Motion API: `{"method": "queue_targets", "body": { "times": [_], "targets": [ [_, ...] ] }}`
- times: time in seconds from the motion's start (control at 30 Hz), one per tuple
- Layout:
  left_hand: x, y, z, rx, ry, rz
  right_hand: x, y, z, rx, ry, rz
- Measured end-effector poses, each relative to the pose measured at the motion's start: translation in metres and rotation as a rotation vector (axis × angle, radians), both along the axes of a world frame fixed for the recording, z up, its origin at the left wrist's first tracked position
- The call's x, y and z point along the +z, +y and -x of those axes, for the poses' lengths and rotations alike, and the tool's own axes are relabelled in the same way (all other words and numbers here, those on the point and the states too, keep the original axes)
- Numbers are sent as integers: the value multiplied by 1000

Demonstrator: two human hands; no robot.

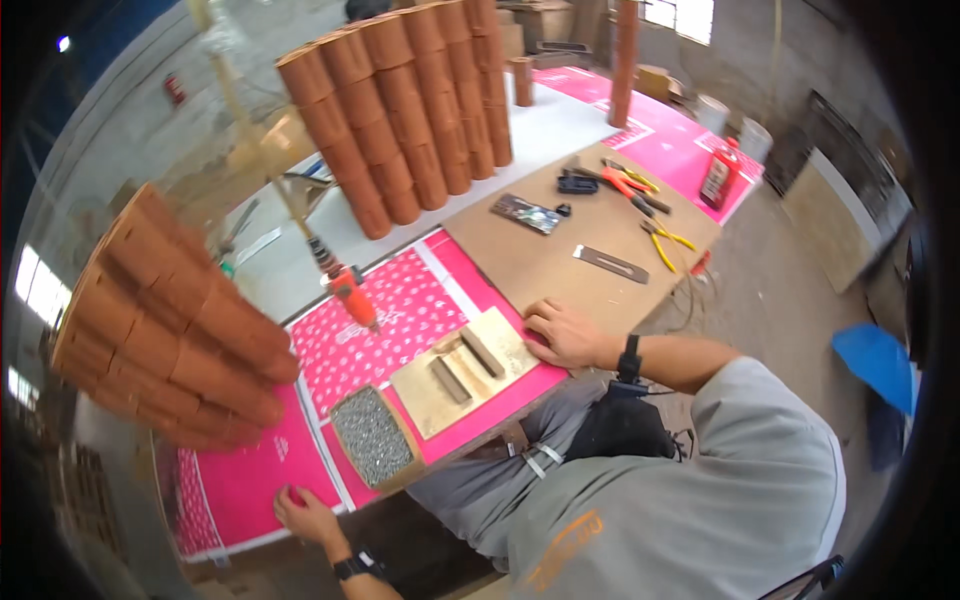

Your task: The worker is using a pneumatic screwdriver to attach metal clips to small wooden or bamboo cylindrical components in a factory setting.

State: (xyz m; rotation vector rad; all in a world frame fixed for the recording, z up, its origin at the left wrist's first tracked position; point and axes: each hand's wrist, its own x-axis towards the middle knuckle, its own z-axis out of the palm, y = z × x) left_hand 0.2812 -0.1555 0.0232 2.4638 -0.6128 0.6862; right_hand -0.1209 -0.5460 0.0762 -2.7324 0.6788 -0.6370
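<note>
My left hand [308,516] rests at the near left edge of the pink-covered table [250,470], fingers apart and bent; I make out nothing held in it. At the right corner of a pale wooden board [425,410], my right hand [568,335] lies on the tabletop with its fingers loosely bent and slightly apart, holding nothing visible. Two short brown-grey bars [482,353] are fixed or laid on that board. Between my hands stands an open cardboard box [412,462] full of small grey metal fasteners [372,438]. Beyond the board, an orange power screwdriver [352,295] hangs point down.
Curved stacks of terracotta-coloured tubes [170,320] stand at left, with another tube wall [400,110] behind. Several pliers [668,243], a flat slotted metal plate [610,263] and a small packet [530,213] lie on brown board [520,260]. A red bottle [718,178] stands far right.
</note>
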Motion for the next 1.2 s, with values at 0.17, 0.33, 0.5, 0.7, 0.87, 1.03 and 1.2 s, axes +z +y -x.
{"method": "queue_targets", "body": {
  "times": [0.17, 0.33, 0.5, 0.7, 0.87, 1.03, 1.2],
  "targets": [
    [-11, -3, -9, -31, -30, -46, -2, -4, 7, 31, -15, 33],
    [7, -8, 3, 28, 76, -94, -9, -11, 9, 51, -101, -29],
    [12, 12, 5, 114, 142, -149, 2, -94, 45, -494, -439, -39],
    [-5, -8, -7, -27, 75, -11, 23, -231, 190, -981, 91, -27],
    [-2, 0, 10, 20, 68, 16, 21, -248, 179, -873, 121, -166],
    [-5, 0, 9, -18, 32, 18, 46, -235, 190, -1057, 23, -67],
    [-9, 1, 9, 11, 66, 53, 64, -199, 235, -944, -287, -92]
  ]
}}
